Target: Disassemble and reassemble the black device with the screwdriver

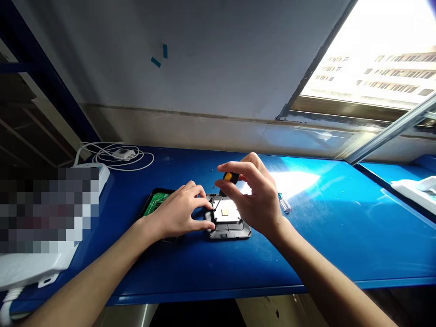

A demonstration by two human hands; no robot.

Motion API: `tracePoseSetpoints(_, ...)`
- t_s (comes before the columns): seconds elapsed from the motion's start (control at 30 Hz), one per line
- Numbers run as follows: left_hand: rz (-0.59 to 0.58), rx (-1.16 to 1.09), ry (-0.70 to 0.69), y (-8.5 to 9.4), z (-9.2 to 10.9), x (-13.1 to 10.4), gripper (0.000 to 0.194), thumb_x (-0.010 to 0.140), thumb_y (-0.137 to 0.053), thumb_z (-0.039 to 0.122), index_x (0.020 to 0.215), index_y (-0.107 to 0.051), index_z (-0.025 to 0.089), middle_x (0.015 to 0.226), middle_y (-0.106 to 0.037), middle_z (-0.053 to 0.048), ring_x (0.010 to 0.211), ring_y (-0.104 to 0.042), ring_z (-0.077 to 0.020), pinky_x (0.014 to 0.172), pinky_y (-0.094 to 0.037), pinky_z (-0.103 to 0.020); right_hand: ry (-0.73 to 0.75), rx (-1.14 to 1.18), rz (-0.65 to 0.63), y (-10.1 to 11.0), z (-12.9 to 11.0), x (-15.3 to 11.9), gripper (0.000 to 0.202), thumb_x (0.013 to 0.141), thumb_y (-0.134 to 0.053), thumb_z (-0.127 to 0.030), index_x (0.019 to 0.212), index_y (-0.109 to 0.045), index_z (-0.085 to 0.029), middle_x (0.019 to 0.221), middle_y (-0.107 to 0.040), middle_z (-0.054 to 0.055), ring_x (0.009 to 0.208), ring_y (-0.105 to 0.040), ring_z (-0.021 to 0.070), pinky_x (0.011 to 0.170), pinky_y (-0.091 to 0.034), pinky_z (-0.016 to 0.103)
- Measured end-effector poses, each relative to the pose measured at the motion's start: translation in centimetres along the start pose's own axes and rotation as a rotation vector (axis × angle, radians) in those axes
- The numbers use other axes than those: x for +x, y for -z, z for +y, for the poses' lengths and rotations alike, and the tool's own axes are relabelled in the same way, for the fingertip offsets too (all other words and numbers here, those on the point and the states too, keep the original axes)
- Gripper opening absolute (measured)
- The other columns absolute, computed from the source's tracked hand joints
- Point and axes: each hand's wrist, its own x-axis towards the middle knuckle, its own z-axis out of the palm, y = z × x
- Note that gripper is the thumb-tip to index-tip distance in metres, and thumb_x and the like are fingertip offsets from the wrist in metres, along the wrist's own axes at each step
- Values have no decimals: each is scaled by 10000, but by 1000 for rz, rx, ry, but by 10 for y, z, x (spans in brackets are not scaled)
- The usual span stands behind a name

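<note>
My right hand (257, 195) is closed around a screwdriver (231, 177) with a black and yellow handle. The screwdriver's thin shaft slants down to the upper left corner of a white metal plate (233, 208), which has a small gold-coloured square at its middle. That plate sits in a black plastic cover (235, 235) lying on the table. My left hand (180, 206) holds the cover at its left edge, the thumb and a finger pressed on it apart from each other. Partly hidden under this hand is a black housing with a green circuit board (157, 200).
Tiny dark screws (211, 170) lie behind the cover on the blue table (238, 272). Some small clear-and-blue pieces (285, 203) lie right of my right hand. A white cable with an adapter (124, 154) is coiled at the back left, behind a white device (37, 265), partly pixelated.
</note>
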Motion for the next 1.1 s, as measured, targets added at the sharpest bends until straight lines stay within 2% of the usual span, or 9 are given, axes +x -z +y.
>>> tracePoseSetpoints(0.17, 0, 27, -19, 0, 0, 0, 344, 819, -879, 422, 1075, -768, 222, 1095, -644, -59, 1057, -556, -276, 889, -528, -408, -29, 95, -125, 10, -2, 1, 389, 1056, -420, -143, 1380, -605, -255, 1262, -661, 89, 1033, -728, 182, 859, -635, 357)
tracePoseSetpoints(0.27, 3, 28, -18, -1, -1, -1, 364, 820, -875, 439, 1091, -762, 224, 1117, -637, -60, 1078, -558, -281, 906, -530, -416, 10, 33, -116, 11, -4, 1, 387, 1034, -534, -169, 1401, -592, -275, 1147, -691, 58, 985, -731, 177, 822, -641, 337)
tracePoseSetpoints(0.4, -9, 35, 9, -2, -2, -1, 368, 837, -852, 464, 1109, -758, 235, 1133, -630, -62, 1116, -557, -300, 905, -533, -435, 27, -81, 55, 4, -4, -3, 241, 910, -767, -224, 1141, -707, -256, 926, -613, 13, 785, -680, 160, 669, -619, 321)
tracePoseSetpoints(0.47, -13, 40, 13, -1, -1, -1, 367, 837, -853, 458, 1108, -757, 231, 1123, -631, -61, 1109, -560, -299, 895, -536, -434, 34, -63, 71, 2, -4, -5, 198, 929, -733, -199, 1121, -706, -240, 968, -623, 31, 812, -694, 169, 682, -621, 334)
tracePoseSetpoints(0.6, 3, 40, -17, -1, -1, -1, 359, 823, -871, 428, 1098, -755, 226, 1119, -639, -54, 1083, -567, -282, 905, -535, -420, 28, 47, -29, 6, -7, -5, 351, 1031, -493, -99, 1320, -634, -239, 1213, -684, 89, 1017, -732, 185, 838, -631, 362)
tracePoseSetpoints(0.7, 11, 45, -17, -2, -2, -2, 354, 827, -862, 443, 1091, -755, 233, 1116, -638, -52, 1082, -572, -285, 892, -539, -408, 31, -9, -28, 8, -8, -2, 288, 1003, -611, -139, 1263, -681, -240, 1057, -707, 53, 901, -721, 165, 774, -618, 329)
tracePoseSetpoints(0.83, 11, 63, -11, -3, -3, -3, 353, 850, -829, 485, 1093, -755, 240, 1116, -636, -57, 1088, -572, -294, 912, -535, -424, 31, -80, 10, 5, -9, -2, 143, 924, -759, -249, 1064, -752, -223, 886, -583, 14, 730, -633, 145, 638, -576, 311)
tracePoseSetpoints(1.0, 22, 63, -47, -4, -3, -2, 349, 846, -842, 461, 1095, -751, 235, 1109, -642, -56, 1074, -574, -279, 893, -533, -395, -10, 52, -97, 5, -11, -3, 417, 1054, -414, -136, 1402, -604, -265, 1253, -642, 94, 1050, -710, 189, 844, -626, 357)
tracePoseSetpoints(1.1, 26, 67, -57, -3, -2, -2, 354, 840, -852, 450, 1090, -749, 221, 1096, -648, -56, 1066, -574, -277, 884, -533, -388, 8, 77, -95, 4, -9, -2, 441, 1040, -487, -122, 1439, -575, -290, 1212, -694, 65, 1007, -725, 172, 862, -626, 342)
